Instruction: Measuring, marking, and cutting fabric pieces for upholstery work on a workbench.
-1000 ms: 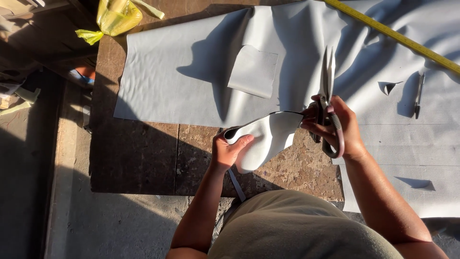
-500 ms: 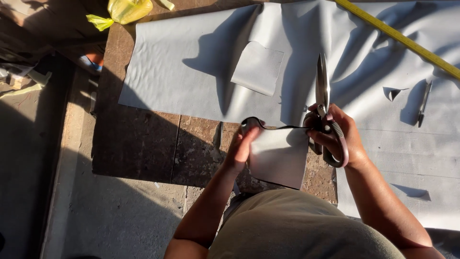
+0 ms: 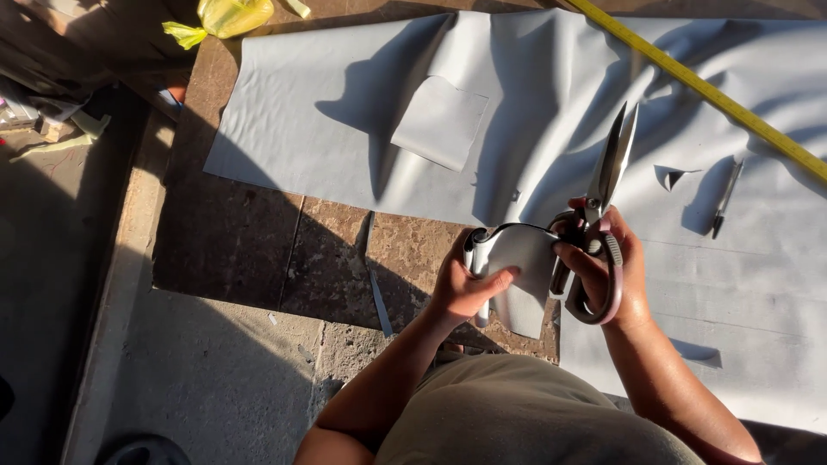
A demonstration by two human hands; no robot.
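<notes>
We hold a cut grey piece folded between both hands, above the floor edge of the large sheet. Left hand curls closed around the fold. Right hand grips the scissors, blades slightly parted, tips pointing away. We judge trimming is in hand; the next cut calls for aligning blades with the piece.

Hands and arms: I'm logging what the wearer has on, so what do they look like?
Both hands, left and right, are bare: no gloves, rings or watch visible. Both forearms are bare, with no sleeves in view. An olive-khaki garment covers the body below.
</notes>
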